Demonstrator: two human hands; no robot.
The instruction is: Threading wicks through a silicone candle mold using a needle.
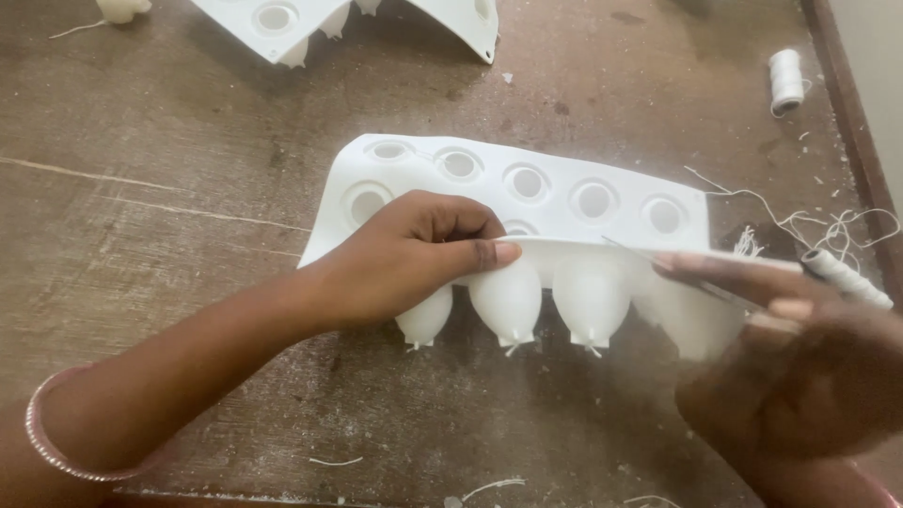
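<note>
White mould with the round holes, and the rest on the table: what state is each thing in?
White mould: tilted up on edge, bulb-shaped cups pointing toward the camera.
Left hand: fingers closed on the mould's near edge.
Right hand: holding a small thread spool and a thin needle-like tool.
Second mould: lying at the far edge, partly out of view.
Spool by the wall: standing apart, untouched.
Loose thread: tangled.

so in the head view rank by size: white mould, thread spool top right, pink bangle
1. White mould, plainly the largest.
2. Pink bangle, partly out of frame and nearer the camera, so unsure against the spool.
3. Thread spool, farther away.
</note>
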